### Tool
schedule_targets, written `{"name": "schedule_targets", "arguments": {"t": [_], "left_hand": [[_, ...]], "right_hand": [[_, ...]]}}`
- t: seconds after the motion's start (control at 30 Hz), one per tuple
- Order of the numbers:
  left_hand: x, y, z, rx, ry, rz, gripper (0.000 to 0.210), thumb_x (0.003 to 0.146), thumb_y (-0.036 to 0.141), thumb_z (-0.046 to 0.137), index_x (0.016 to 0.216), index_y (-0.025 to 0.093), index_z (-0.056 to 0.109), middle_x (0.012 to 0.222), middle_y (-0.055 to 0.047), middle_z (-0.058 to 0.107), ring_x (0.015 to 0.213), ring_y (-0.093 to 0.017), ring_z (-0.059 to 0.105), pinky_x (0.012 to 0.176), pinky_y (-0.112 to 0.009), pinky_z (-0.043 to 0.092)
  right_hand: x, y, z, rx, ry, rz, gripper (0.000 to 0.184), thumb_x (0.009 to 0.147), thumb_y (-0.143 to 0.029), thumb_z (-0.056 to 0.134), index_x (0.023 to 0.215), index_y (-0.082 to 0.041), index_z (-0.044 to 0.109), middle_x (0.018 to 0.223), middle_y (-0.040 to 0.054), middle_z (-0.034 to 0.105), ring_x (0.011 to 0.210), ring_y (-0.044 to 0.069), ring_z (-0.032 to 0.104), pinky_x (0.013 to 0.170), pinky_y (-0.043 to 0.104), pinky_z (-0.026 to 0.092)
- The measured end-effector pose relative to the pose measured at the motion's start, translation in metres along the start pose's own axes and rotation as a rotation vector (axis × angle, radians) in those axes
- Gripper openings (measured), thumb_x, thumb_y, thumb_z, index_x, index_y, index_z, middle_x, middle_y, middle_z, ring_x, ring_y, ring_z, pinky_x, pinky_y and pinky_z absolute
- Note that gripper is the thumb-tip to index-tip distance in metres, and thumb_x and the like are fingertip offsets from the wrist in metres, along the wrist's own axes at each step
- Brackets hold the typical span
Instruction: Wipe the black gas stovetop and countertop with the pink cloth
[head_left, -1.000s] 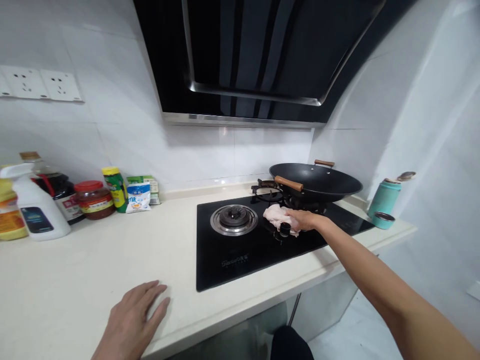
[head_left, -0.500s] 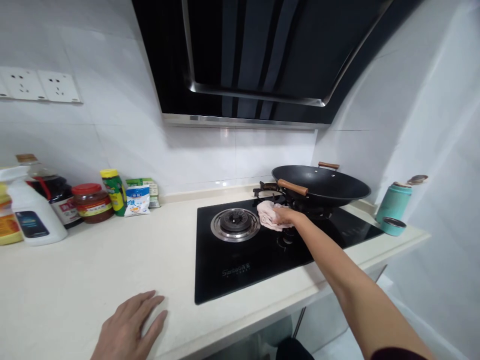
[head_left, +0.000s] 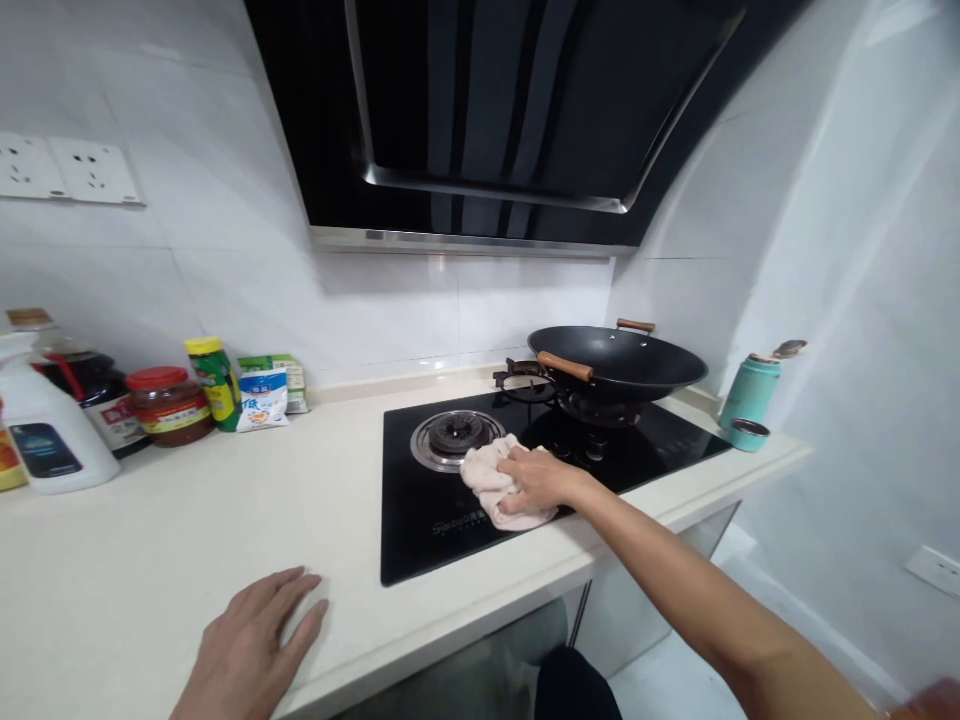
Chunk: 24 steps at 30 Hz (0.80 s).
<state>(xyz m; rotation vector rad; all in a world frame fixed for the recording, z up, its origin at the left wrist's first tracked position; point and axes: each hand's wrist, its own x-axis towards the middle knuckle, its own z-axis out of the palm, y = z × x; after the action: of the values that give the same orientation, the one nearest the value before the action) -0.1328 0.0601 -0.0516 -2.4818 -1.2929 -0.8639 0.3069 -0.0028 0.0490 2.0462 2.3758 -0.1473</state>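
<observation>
My right hand [head_left: 536,478] presses a pale pink cloth [head_left: 491,482] against the black glass gas cooktop [head_left: 427,550], near its front edge. The cloth lies bunched just in front of the left burner [head_left: 457,437] and touches or nearly touches its metal ring. My left hand [head_left: 251,640] rests on the cream countertop [head_left: 322,520], left of the cooktop, with fingers stretched out and nothing held. A black wok [head_left: 622,365] with wooden handles sits over the right burner. Beside it stands a black pot support [head_left: 525,385].
At the left are a white spray bottle [head_left: 52,430], a dark sauce bottle [head_left: 97,390], a red-lidded jar [head_left: 169,405], a green shaker [head_left: 214,385] and a small white-blue packet [head_left: 262,400]. A turquoise flask [head_left: 750,392] and cup [head_left: 748,435] stand right. The range hood [head_left: 480,120] hangs above.
My right hand has drawn the cloth from beside the pot support toward the cooktop's front edge and a little left. My left hand stays on the countertop. The view has shifted slightly right.
</observation>
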Motion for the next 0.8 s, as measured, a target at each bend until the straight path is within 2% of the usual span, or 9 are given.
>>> {"name": "schedule_targets", "arguments": {"t": [0.13, 0.27, 0.4, 0.5, 0.57, 0.63, 0.7, 0.8], "left_hand": [[0.002, -0.002, -0.001, -0.003, 0.009, 0.019, 0.044, 0.086, 0.059, 0.051, 0.101, 0.028, 0.080, 0.109, -0.006, 0.079, 0.101, -0.028, 0.073, 0.089, -0.042, 0.060], [0.002, -0.003, -0.002, -0.007, 0.018, 0.033, 0.044, 0.085, 0.060, 0.052, 0.100, 0.029, 0.080, 0.108, -0.005, 0.079, 0.100, -0.028, 0.074, 0.087, -0.042, 0.062], [0.002, -0.004, -0.002, -0.013, 0.024, 0.043, 0.045, 0.085, 0.060, 0.052, 0.099, 0.028, 0.080, 0.108, -0.006, 0.079, 0.099, -0.029, 0.074, 0.087, -0.045, 0.062], [0.002, -0.004, 0.000, -0.018, 0.016, 0.030, 0.044, 0.085, 0.060, 0.053, 0.099, 0.028, 0.081, 0.107, -0.006, 0.079, 0.099, -0.030, 0.074, 0.087, -0.045, 0.062], [0.002, -0.004, 0.001, -0.016, 0.002, 0.016, 0.045, 0.084, 0.060, 0.053, 0.099, 0.029, 0.080, 0.109, -0.006, 0.079, 0.100, -0.030, 0.074, 0.088, -0.045, 0.062], [0.002, -0.004, 0.003, -0.013, -0.011, 0.000, 0.046, 0.084, 0.061, 0.052, 0.099, 0.029, 0.080, 0.110, -0.006, 0.079, 0.102, -0.031, 0.073, 0.088, -0.046, 0.062], [0.001, -0.004, 0.003, -0.012, -0.025, -0.010, 0.047, 0.083, 0.062, 0.051, 0.100, 0.029, 0.081, 0.111, -0.006, 0.079, 0.103, -0.031, 0.073, 0.088, -0.046, 0.061], [0.001, -0.004, 0.003, -0.017, -0.031, -0.019, 0.047, 0.083, 0.063, 0.052, 0.100, 0.030, 0.081, 0.112, -0.006, 0.078, 0.103, -0.031, 0.073, 0.089, -0.046, 0.061]], "right_hand": [[-0.043, -0.002, 0.016, 0.040, 0.152, -0.036, 0.032, 0.086, -0.044, 0.057, 0.109, -0.022, 0.061, 0.110, 0.0093, 0.064, 0.099, 0.027, 0.061, 0.083, 0.035, 0.042], [-0.089, 0.027, 0.026, 0.092, 0.201, 0.041, 0.014, 0.085, -0.031, 0.053, 0.094, -0.021, 0.057, 0.098, 0.0057, 0.064, 0.091, 0.022, 0.059, 0.083, 0.033, 0.040], [-0.132, 0.077, 0.035, 0.108, 0.260, 0.159, 0.014, 0.087, -0.029, 0.046, 0.096, -0.022, 0.055, 0.099, 0.0070, 0.064, 0.093, 0.023, 0.059, 0.084, 0.033, 0.040], [-0.152, 0.124, 0.044, 0.101, 0.311, 0.404, 0.021, 0.091, -0.033, 0.043, 0.102, -0.021, 0.056, 0.099, 0.0099, 0.067, 0.092, 0.025, 0.062, 0.082, 0.034, 0.041], [-0.156, 0.156, 0.047, 0.110, 0.340, 0.599, 0.027, 0.093, -0.035, 0.040, 0.107, -0.019, 0.056, 0.095, 0.0118, 0.069, 0.088, 0.027, 0.064, 0.079, 0.034, 0.041], [-0.151, 0.180, 0.045, 0.163, 0.378, 0.694, 0.031, 0.095, -0.038, 0.039, 0.113, -0.018, 0.055, 0.092, 0.0125, 0.070, 0.087, 0.029, 0.066, 0.078, 0.035, 0.042], [-0.137, 0.196, 0.039, 0.259, 0.421, 0.676, 0.034, 0.095, -0.039, 0.038, 0.117, -0.018, 0.054, 0.097, 0.0134, 0.071, 0.091, 0.029, 0.067, 0.082, 0.036, 0.044], [-0.103, 0.204, 0.027, 0.358, 0.442, 0.589, 0.033, 0.095, -0.036, 0.037, 0.115, -0.020, 0.059, 0.111, 0.0129, 0.071, 0.104, 0.027, 0.065, 0.095, 0.037, 0.044]]}}
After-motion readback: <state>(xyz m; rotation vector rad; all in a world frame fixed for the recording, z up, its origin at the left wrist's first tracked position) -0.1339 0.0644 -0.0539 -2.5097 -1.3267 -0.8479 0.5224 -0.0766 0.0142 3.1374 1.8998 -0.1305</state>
